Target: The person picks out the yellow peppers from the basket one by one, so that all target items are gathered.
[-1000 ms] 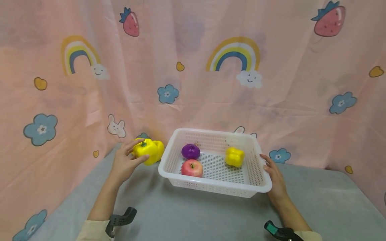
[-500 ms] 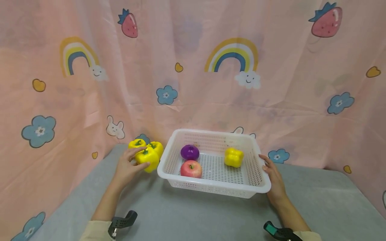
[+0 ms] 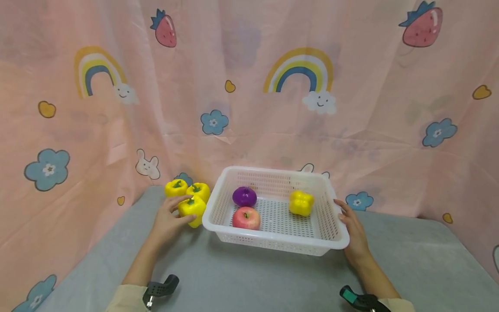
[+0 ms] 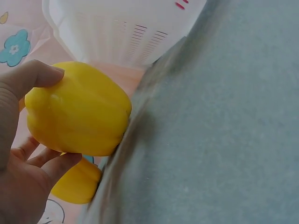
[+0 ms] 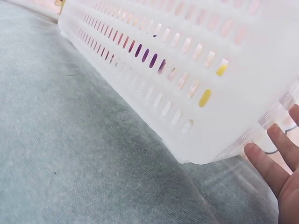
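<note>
In the head view my left hand (image 3: 167, 219) pinches a yellow bell pepper (image 3: 192, 209) just left of the basket. The left wrist view shows the thumb on one side of this bell pepper (image 4: 81, 112) and the fingers on the other. Two more yellow bell peppers stand behind it, one at the left (image 3: 176, 187) and one nearer the basket (image 3: 199, 190). My right hand (image 3: 355, 236) touches the right end of the white plastic basket (image 3: 273, 238). In the right wrist view its fingers (image 5: 266, 165) look fairly straight beside the basket wall; the thumb is out of sight there.
Inside the basket lie a purple onion-like vegetable (image 3: 244, 196), a red apple (image 3: 246, 218) and a small yellow bell pepper (image 3: 301, 203). The grey-covered table (image 3: 249, 281) meets a pink patterned curtain (image 3: 249, 143) behind the basket.
The left hand has brought the held bell pepper toward me and slightly right, away from the two behind, which now show more fully. The right hand and basket stay nearly still.
</note>
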A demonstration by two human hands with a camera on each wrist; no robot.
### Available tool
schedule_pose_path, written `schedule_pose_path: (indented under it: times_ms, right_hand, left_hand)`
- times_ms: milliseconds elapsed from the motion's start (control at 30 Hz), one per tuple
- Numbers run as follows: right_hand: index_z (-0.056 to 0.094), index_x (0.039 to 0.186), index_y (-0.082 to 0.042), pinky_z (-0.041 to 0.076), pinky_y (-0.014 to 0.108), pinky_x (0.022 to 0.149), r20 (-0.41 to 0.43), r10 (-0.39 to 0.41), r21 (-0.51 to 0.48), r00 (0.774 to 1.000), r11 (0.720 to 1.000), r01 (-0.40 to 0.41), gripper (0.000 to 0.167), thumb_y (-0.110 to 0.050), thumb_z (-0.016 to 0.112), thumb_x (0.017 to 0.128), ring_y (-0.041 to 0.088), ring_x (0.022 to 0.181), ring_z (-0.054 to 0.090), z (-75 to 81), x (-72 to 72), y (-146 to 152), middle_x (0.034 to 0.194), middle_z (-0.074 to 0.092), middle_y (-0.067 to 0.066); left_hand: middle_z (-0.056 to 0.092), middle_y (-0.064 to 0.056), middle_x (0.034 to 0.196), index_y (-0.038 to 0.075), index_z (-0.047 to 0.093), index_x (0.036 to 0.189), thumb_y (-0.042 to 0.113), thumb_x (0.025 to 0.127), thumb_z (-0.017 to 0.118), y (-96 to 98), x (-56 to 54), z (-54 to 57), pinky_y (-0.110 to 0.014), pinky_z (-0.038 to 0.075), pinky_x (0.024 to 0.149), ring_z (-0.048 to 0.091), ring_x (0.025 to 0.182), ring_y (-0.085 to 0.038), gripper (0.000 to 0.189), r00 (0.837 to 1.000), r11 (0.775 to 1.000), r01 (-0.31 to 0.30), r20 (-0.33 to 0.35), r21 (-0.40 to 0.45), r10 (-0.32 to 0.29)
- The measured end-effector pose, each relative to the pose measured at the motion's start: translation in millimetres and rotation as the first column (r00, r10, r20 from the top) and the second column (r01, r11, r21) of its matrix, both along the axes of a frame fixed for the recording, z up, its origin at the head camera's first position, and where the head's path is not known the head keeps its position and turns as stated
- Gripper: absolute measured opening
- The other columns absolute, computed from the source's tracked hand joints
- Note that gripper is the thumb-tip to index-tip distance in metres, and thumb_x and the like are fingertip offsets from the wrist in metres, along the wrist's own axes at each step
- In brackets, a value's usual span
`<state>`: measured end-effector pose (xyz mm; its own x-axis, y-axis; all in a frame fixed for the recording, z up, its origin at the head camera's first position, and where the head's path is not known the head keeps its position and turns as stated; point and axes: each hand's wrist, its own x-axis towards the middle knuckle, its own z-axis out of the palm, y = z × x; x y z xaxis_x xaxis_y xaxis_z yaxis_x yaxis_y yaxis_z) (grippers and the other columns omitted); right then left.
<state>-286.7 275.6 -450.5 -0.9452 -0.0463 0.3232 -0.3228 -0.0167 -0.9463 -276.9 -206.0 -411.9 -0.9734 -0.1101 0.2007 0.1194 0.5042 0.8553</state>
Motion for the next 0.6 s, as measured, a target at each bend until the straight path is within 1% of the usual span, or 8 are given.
schedule_pose_path:
  times_ms: [333, 433, 600]
  right_hand:
    - [0.035, 0.151, -0.013, 0.063, 0.031, 0.076, -0.006, 0.003, -0.005, 1.000, 1.000, -0.004, 0.043, -0.026, 0.034, 0.110, 0.011, 0.095, 0.073, -0.2, 0.5, -0.4, 0.136, 0.056, -0.006]
    - [0.035, 0.151, -0.014, 0.063, 0.031, 0.075, -0.002, 0.002, 0.002, 1.000, 1.000, -0.002, 0.043, -0.026, 0.034, 0.110, 0.011, 0.094, 0.074, 0.0, 0.7, -0.5, 0.136, 0.056, -0.006]
    - [0.035, 0.151, -0.014, 0.063, 0.030, 0.075, 0.006, -0.005, 0.010, 1.000, 1.000, 0.005, 0.044, -0.027, 0.034, 0.110, 0.012, 0.093, 0.074, 0.0, 0.2, -0.1, 0.136, 0.055, -0.006]
  left_hand:
    - [0.038, -0.018, 0.154, 0.014, 0.057, 0.141, 0.023, 0.086, 0.079, 2.1, -2.3, -7.3, -0.060, 0.040, 0.114, 0.038, 0.143, -0.042, 0.059, 0.999, 1.000, -0.012, 0.043, -0.006, 0.013]
    - [0.038, -0.019, 0.154, 0.013, 0.057, 0.142, 0.024, 0.087, 0.079, 2.3, -2.5, -8.1, -0.061, 0.040, 0.114, 0.038, 0.143, -0.043, 0.060, 0.999, 1.000, -0.011, 0.043, -0.001, 0.011]
    - [0.037, -0.018, 0.154, 0.013, 0.058, 0.141, 0.021, 0.087, 0.078, 3.7, -3.3, -9.5, -0.062, 0.039, 0.115, 0.037, 0.143, -0.041, 0.058, 1.000, 1.000, 0.008, 0.024, 0.004, -0.008]
